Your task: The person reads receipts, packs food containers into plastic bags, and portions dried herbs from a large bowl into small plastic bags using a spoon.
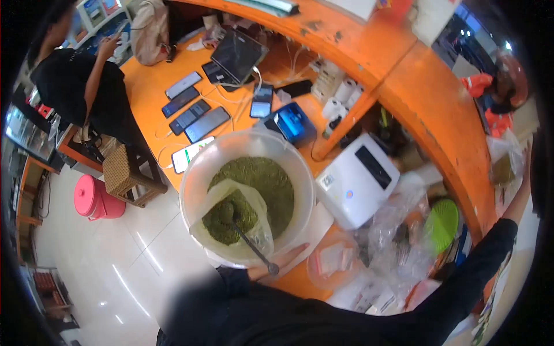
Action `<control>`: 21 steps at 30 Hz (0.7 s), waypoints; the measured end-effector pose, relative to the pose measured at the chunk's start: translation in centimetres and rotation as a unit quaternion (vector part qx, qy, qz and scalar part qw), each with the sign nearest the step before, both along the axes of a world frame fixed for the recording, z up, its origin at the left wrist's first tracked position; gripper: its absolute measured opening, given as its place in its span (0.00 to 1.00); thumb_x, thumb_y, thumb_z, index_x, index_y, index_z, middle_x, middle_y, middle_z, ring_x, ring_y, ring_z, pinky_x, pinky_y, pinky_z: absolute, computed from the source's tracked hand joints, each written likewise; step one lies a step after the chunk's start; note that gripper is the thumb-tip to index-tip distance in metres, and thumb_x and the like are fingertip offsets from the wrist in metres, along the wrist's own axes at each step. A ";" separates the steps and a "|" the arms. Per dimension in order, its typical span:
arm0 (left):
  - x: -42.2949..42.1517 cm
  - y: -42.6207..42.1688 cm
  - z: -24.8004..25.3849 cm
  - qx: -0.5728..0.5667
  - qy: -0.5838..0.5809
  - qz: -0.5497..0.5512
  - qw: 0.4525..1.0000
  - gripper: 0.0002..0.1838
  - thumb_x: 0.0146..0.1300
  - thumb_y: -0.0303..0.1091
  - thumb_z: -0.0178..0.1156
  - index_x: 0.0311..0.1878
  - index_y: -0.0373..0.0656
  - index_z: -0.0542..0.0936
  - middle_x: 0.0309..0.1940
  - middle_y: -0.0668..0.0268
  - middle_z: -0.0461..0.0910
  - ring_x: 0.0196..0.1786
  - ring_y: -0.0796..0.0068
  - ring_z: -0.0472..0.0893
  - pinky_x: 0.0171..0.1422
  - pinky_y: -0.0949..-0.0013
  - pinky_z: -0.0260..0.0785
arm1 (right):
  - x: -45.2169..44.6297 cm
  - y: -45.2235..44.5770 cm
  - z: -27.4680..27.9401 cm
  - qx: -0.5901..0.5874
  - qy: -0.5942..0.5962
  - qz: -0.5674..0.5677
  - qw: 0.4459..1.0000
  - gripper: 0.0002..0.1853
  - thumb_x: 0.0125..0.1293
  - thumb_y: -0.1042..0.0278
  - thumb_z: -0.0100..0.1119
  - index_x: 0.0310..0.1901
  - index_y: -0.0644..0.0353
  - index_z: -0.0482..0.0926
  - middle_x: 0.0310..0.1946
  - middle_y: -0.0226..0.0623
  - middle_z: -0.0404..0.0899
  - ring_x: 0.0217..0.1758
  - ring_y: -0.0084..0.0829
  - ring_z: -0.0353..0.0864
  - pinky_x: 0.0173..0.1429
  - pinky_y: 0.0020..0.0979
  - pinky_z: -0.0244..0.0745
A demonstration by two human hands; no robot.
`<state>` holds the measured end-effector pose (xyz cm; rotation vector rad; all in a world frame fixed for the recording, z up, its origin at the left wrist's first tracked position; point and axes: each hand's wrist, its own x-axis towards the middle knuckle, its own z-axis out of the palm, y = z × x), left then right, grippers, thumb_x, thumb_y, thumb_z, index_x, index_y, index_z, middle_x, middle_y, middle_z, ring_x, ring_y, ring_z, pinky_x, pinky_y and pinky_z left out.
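Left hand: lies at the near side of the big translucent tub, fingers stretched along its outer wall just under the rim. Thumb side hidden, so I cannot tell whether I am grasping the rim or merely steadying. The dark scoop has its knobbed end directly over this hand; I see no fingers wrapped around the handle.

Right hand: arm extended far to the right, beside a small clear bag with greenish-brown contents. Edge of view, dim — cannot tell whether my fingers are closed on the plastic.

Handling (judged): tub probably heavy with this much in it, wall stiff but a little flexible, rim smooth; best held with both hands at opposite sides of the rim. Open bag inside it: limp, slippery film, liable to fold inward; take it by the gathered upper edge. Scoop: light and rigid, to be held along the handle near the knob. Small bag: soft, easily punctured, best pinched at the neck.

Appearance: tub round, cloudy white, standing at the edge of the orange table, near several phones and a white boxy device. Inside — dull olive-green, crumbly material, with darker green, coarser stuff in the open bag, where the scoop leans.
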<state>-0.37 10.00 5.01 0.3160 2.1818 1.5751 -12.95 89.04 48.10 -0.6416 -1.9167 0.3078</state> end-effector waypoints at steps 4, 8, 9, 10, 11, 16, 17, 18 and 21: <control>2.5 -4.1 -1.9 -0.014 0.017 0.010 1.000 0.26 0.58 0.46 0.61 0.51 0.33 0.72 0.35 0.57 0.80 0.36 0.68 0.80 0.41 0.67 0.72 | 3.8 -18.3 -0.9 0.121 -0.005 -0.127 0.985 0.37 0.54 0.48 0.64 0.49 0.79 0.66 0.42 0.64 0.71 0.44 0.52 0.73 0.51 0.46 0.69; 2.8 -8.7 2.7 -0.007 -0.204 -0.040 0.978 0.25 0.57 0.43 0.65 0.52 0.36 0.74 0.29 0.72 0.76 0.25 0.86 0.68 0.27 0.79 0.59 | 11.3 -36.3 -6.0 0.174 -0.086 0.045 0.980 0.27 0.59 0.53 0.60 0.53 0.67 0.71 0.50 0.47 0.73 0.54 0.37 0.72 0.59 0.33 0.65; 3.2 -9.8 0.9 -0.005 -0.206 -0.051 0.977 0.26 0.57 0.43 0.65 0.53 0.36 0.74 0.29 0.73 0.75 0.24 0.87 0.67 0.26 0.80 0.58 | 13.4 -42.1 -8.1 0.143 -0.095 0.091 0.981 0.23 0.61 0.56 0.58 0.54 0.62 0.74 0.52 0.39 0.74 0.56 0.30 0.72 0.61 0.28 0.63; 3.6 -11.0 0.0 -0.004 -0.211 -0.063 0.975 0.26 0.57 0.43 0.65 0.54 0.36 0.73 0.29 0.74 0.74 0.24 0.87 0.65 0.26 0.80 0.56 | 14.3 -49.2 -10.9 0.040 -0.061 0.117 0.990 0.21 0.61 0.61 0.58 0.54 0.61 0.74 0.51 0.38 0.74 0.57 0.30 0.71 0.62 0.28 0.61; 3.4 -11.6 1.1 0.019 -0.161 -0.066 0.985 0.24 0.58 0.38 0.65 0.54 0.36 0.74 0.32 0.75 0.77 0.28 0.89 0.70 0.30 0.80 0.62 | 15.7 -53.1 -13.7 -0.009 -0.102 0.178 0.979 0.19 0.63 0.65 0.55 0.55 0.62 0.73 0.51 0.37 0.74 0.56 0.29 0.72 0.62 0.28 0.61; 2.8 -16.7 -0.1 0.178 -0.223 -0.176 0.942 0.18 0.58 0.28 0.63 0.51 0.35 0.75 0.41 0.66 0.81 0.42 0.83 0.79 0.47 0.78 0.71 | 21.0 -67.0 -29.2 -0.413 -0.155 0.271 0.856 0.14 0.64 0.69 0.54 0.51 0.62 0.74 0.39 0.33 0.78 0.42 0.22 0.77 0.47 0.25 0.72; 2.3 -17.9 0.7 0.166 -0.244 -0.204 0.933 0.17 0.59 0.28 0.62 0.51 0.35 0.75 0.41 0.66 0.81 0.42 0.83 0.79 0.47 0.78 0.71 | 22.0 -69.8 -32.9 -0.444 -0.145 0.244 0.850 0.15 0.66 0.66 0.53 0.51 0.62 0.73 0.39 0.34 0.78 0.41 0.22 0.77 0.45 0.25 0.73; 2.0 -18.9 0.9 0.155 -0.266 -0.230 0.923 0.17 0.59 0.28 0.62 0.51 0.34 0.75 0.41 0.65 0.81 0.41 0.82 0.79 0.47 0.78 0.71 | 22.7 -72.2 -36.3 -0.472 -0.137 0.217 0.843 0.16 0.67 0.63 0.52 0.51 0.63 0.72 0.39 0.35 0.78 0.41 0.23 0.78 0.44 0.26 0.74; 1.8 -22.6 0.2 0.128 -0.312 -0.300 0.892 0.15 0.61 0.28 0.61 0.50 0.34 0.76 0.40 0.65 0.81 0.41 0.82 0.79 0.47 0.77 0.71 | 22.4 -78.1 -41.9 -0.677 -0.110 0.174 0.706 0.23 0.67 0.51 0.49 0.46 0.67 0.72 0.38 0.38 0.77 0.39 0.26 0.78 0.44 0.29 0.76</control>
